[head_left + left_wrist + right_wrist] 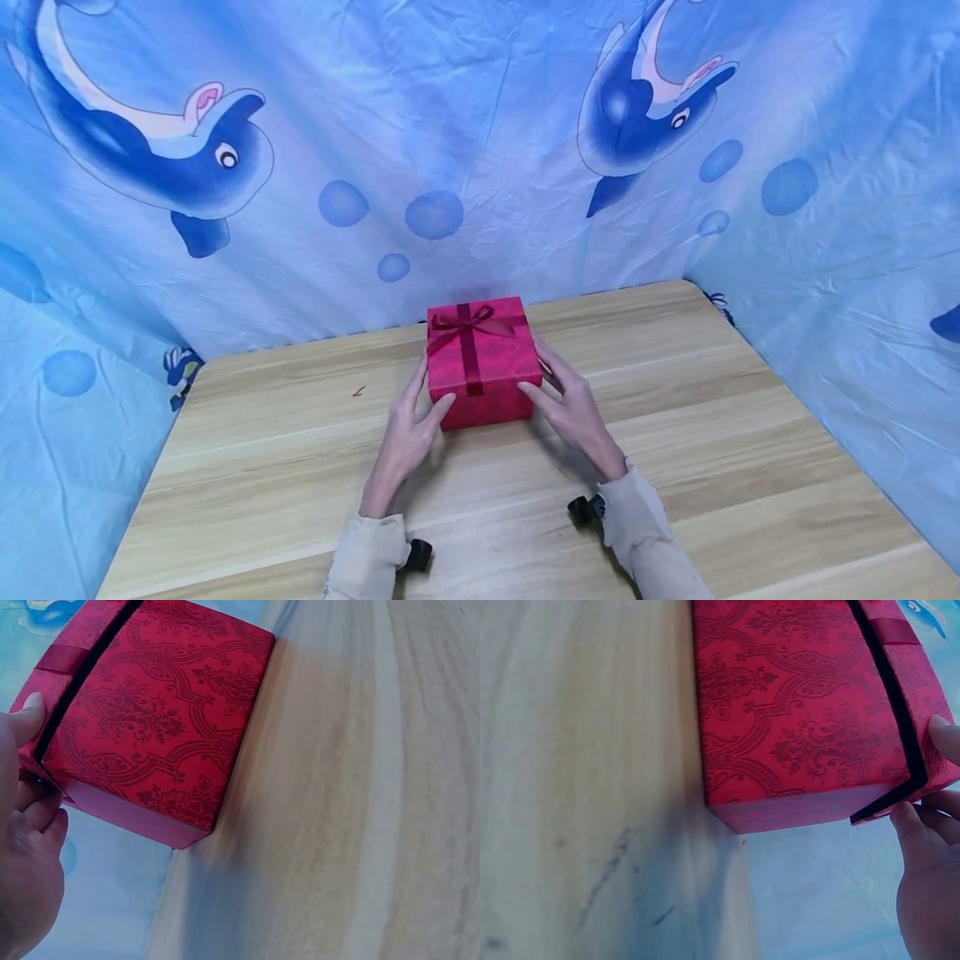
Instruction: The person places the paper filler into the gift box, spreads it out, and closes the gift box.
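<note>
A red gift box (487,409) with a damask pattern stands on the wooden table near its far edge. Its lid (504,358) carries a dark red ribbon tied in a bow (472,323). My left hand (405,435) holds the lid's left side, thumb on the front face, fingers along the side. On the opposite side my right hand (576,411) grips the lid the same way. Both wrist views show a black band (891,690) between lid and box body; whether it is an open gap or an inner rim I cannot tell. The box's inside is hidden.
The light wooden table (285,450) has a small red mark (359,391) left of the box. A blue curtain (495,167) printed with dolphins and bubbles hangs behind and along both sides. Small black cameras (418,555) are worn at both wrists.
</note>
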Tool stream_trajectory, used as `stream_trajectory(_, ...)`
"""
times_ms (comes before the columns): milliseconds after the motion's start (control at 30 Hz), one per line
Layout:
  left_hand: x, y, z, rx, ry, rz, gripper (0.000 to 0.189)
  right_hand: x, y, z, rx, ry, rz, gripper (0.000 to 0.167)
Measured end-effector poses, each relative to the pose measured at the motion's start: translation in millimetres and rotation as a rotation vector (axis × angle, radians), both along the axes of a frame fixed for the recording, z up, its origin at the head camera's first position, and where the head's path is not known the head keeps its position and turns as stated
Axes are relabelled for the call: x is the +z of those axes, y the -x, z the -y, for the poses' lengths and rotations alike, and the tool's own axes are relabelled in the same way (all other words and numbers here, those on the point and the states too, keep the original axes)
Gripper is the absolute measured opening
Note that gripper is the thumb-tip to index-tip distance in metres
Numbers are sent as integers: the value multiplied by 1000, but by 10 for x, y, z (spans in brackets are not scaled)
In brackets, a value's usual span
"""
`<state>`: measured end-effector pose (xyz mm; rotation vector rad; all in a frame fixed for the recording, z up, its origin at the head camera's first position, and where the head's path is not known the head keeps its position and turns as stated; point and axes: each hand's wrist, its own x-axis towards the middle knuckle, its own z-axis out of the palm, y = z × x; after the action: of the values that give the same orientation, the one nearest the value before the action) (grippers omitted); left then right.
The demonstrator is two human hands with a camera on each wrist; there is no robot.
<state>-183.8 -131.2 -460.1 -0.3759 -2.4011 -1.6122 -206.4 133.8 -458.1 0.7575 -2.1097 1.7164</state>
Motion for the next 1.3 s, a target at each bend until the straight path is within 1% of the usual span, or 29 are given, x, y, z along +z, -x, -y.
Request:
stream_trajectory(200,-28,-1,1,-2,13,1,78,-40,-3,-3,1,-11,22,66)
stream_trajectory(300,-39,0,5,-3,14,13,78,-52,-3,-4,2,-14,35,67)
stream_trajectory(533,-113,4,13,-15,17,29,79,-93,-21,-8,-17,-72,81,69)
stream_trajectory(700,-154,-1,15,-9,16,32,79,-122,-33,-16,-13,-102,103,69)
stream_trajectory(900,-179,-10,19,-9,26,27,80,-144,-36,-31,-7,-109,141,68)
stream_trajectory(1000,-195,-14,20,-5,33,40,79,-152,-34,-37,-5,-117,163,67)
stream_trajectory(1167,-228,-29,11,10,28,55,79,-158,-24,-41,-2,-122,178,65)
stream_trajectory(1300,-239,-35,4,19,23,39,79,-165,-11,-40,-8,-119,178,63)
